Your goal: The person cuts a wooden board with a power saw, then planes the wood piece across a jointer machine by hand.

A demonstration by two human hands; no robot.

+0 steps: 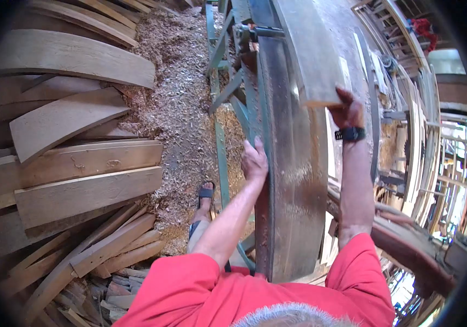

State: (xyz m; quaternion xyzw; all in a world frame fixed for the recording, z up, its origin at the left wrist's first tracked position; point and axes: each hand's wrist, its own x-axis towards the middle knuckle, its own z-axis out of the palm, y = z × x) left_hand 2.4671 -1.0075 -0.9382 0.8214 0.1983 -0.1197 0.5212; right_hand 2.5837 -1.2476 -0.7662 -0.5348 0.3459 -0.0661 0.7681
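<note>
A flat wooden board [311, 52] lies over the far part of a long machine bed [299, 212] with a worn, dark surface. My right hand [348, 111], with a black watch on its wrist, is closed around the board's near right corner. Along the bed's left edge, my left hand [255, 159] touches the side, thumb and a finger apart, with nothing seen in it. Its other fingers are partly hidden. A dark clamp-like fitting [258, 34] crosses the bed beside the board.
Curved planks [75, 52] and straight boards [89, 196] are piled on the left. Wood shavings [173, 103] cover the floor between the piles and the machine's green frame [222, 180]. Long timber strips [419, 131] stand at the right, near a dark curved beam [408, 242].
</note>
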